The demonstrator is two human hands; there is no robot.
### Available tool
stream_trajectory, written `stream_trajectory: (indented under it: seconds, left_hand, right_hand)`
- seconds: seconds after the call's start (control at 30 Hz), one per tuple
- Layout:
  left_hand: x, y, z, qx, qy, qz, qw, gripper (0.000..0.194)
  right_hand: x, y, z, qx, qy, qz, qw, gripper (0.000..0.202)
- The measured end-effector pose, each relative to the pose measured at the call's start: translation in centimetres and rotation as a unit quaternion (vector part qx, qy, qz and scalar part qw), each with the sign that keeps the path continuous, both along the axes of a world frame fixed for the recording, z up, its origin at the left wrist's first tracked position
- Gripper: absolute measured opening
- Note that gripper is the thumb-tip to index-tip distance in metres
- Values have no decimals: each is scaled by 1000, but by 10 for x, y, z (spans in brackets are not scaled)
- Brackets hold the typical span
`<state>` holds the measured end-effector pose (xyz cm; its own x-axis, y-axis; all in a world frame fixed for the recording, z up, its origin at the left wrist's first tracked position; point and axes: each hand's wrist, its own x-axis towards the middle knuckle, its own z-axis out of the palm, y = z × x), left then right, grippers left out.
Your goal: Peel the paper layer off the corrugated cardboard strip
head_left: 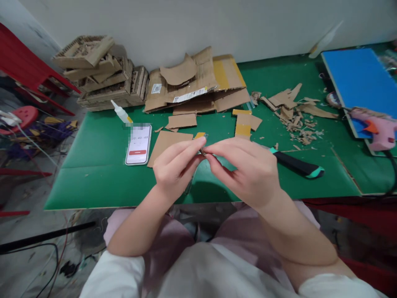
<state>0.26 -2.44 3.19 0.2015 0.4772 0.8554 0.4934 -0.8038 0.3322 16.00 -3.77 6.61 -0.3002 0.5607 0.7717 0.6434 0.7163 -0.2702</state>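
Left hand and right hand pinch a small metallic piece together above the green mat, right of the phone.

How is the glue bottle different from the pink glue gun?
The glue bottle is small, white and slim, with a pointed tip; the pink glue gun is bigger and pistol-shaped, with an orange trigger. The glue bottle lies on the green mat beside the phone, at the left; the pink glue gun rests at the right by the blue board, with a black cord. Neither is in a hand.
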Motion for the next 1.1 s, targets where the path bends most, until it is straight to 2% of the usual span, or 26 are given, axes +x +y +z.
stream_trajectory:
  seconds: [0.23, 0.5, 0.63, 0.83, 0.93, 1.1]
  left_hand:
    - [-1, 3, 0, 57, 27, 6, 998, 38]
    - [1, 2, -2, 16, -1, -7, 1000, 38]
    - [1, 0, -3, -1, 0, 14, 1000, 38]
    - [2, 3, -4, 42, 6, -5, 999, 37]
    - [2, 4, -5, 64, 4, -11, 998, 38]
    - [3, 3, -5, 36, -10, -12, 999, 40]
  right_hand:
    - [-3, 0, -4, 33, -26, -40, 998, 9]
    - [-4, 1, -3, -14, 6, -39, 999, 13]
    - [-5, 1, -4, -22, 22, -24, 999, 12]
    - [-6, -1, -5, -4, 9, -35, 999, 10]
    - [-4, -1, -4, -15, 13, -23, 1000, 10]
    - [2, 0, -1, -66, 20, 26, 997, 10]
